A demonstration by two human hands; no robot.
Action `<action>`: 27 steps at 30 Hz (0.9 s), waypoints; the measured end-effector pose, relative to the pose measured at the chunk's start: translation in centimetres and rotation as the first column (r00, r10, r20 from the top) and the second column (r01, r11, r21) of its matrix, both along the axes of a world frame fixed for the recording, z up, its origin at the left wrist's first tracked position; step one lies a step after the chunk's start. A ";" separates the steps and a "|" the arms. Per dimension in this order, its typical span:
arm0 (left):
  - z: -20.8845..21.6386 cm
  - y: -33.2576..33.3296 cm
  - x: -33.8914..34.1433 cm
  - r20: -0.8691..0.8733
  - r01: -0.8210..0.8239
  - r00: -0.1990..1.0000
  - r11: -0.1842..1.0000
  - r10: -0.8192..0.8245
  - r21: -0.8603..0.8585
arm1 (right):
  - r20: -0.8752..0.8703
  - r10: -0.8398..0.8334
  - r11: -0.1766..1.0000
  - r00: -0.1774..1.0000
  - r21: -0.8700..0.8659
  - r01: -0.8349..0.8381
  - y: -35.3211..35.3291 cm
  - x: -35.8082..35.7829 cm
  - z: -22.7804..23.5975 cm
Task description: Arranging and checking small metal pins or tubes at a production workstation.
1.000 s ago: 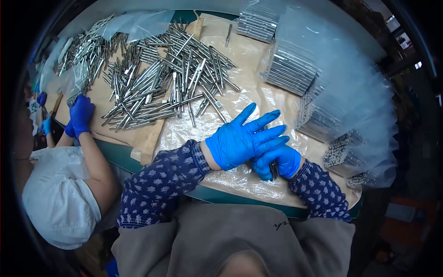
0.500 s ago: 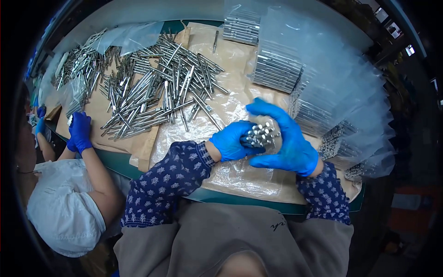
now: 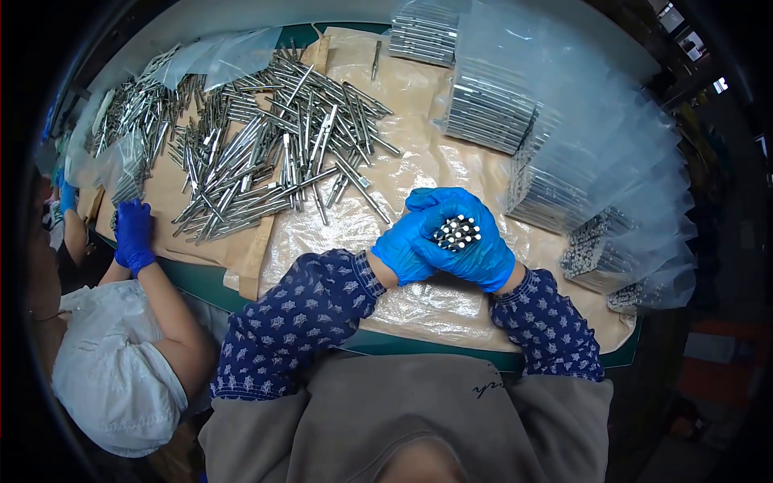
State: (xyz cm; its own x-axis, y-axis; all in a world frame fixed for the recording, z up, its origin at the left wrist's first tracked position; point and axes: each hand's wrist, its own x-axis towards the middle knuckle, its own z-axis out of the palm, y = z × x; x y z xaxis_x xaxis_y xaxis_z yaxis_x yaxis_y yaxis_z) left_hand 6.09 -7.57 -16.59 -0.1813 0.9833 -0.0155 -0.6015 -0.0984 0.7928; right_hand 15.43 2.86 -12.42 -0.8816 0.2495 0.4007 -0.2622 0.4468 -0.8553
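A bundle of thin metal rods (image 3: 457, 233) stands on end between my two blue-gloved hands, with the rods' round, bright ends facing up. My left hand (image 3: 412, 245) is closed round the bundle's left side. From the other side my right hand (image 3: 481, 245) wraps it, and the fingers of both hands meet at the far side. The lower part of the bundle is hidden by the gloves. Beneath my hands lies brown paper under a shiny clear plastic sheet (image 3: 403, 310). A large heap of loose metal rods (image 3: 266, 153) is spread to the left of them.
Stacks of rods in clear plastic bags (image 3: 491, 109) line the table's right side, overlapping toward the near right corner. One single rod (image 3: 376, 60) lies apart at the back. On my left sits a co-worker in a white top (image 3: 121, 362), whose purple-gloved hand (image 3: 134, 233) is at the table edge.
My right hand, spread wide beside the bundle before, has closed in round it. The rod ends now sit upright between both hands. The co-worker's hands have shifted slightly.
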 end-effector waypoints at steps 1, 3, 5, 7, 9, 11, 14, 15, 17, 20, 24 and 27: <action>0.2 -0.2 -0.2 -0.401 -0.028 0.915 0.998 0.049 0.060 | 0.033 0.013 1.000 0.999 0.003 -0.013 0.0 0.1 0.1; 0.1 -0.3 -0.2 -0.730 -0.030 0.674 0.992 0.113 0.125 | 0.012 0.070 0.988 0.997 -0.139 -0.068 -0.1 0.1 -0.2; -0.2 -0.2 0.1 -0.365 -0.006 0.929 0.992 0.054 0.130 | -0.018 0.125 0.953 0.992 -0.277 -0.125 -0.1 0.2 -0.4; 0.3 -0.3 0.4 -0.087 -0.013 0.996 0.996 0.020 0.084 | -0.012 0.218 0.946 0.976 -0.246 -0.214 0.4 0.4 -0.5; 0.0 -0.1 0.0 0.395 0.087 0.905 0.979 -0.155 0.185 | 0.007 0.238 0.945 0.971 -0.235 -0.230 0.5 0.4 -0.3; 0.1 0.0 0.1 0.461 0.079 0.866 0.964 -0.192 0.254 | 0.026 0.254 0.944 0.967 -0.223 -0.242 0.7 0.5 0.1; 1.0 -0.5 -0.4 -0.136 0.028 0.991 0.987 -0.007 0.156 | 0.104 0.295 0.939 0.950 -0.217 -0.268 1.1 0.8 0.5; 1.7 -0.6 -0.8 -0.358 0.043 0.934 0.989 0.010 0.141 | 0.101 0.307 0.919 0.946 -0.290 -0.267 1.3 0.9 0.4; 1.9 -0.6 -1.4 -0.562 0.057 0.826 0.990 0.024 0.125 | 0.097 0.317 0.895 0.943 -0.359 -0.264 1.4 1.1 0.1; 2.0 -1.0 -1.9 -0.526 0.117 0.849 0.989 -0.054 0.088 | 0.075 0.298 0.871 0.952 -0.430 -0.238 1.2 1.2 -0.7; 1.9 -1.1 -2.0 -0.609 0.093 0.793 0.985 0.014 0.143 | 0.123 0.300 0.914 0.946 -0.320 -0.248 1.4 1.3 -0.4; 2.9 -1.2 -1.8 -0.513 -0.015 0.855 0.987 -0.070 -0.159 | 0.150 0.193 0.914 0.970 -0.388 -0.122 0.8 1.8 0.2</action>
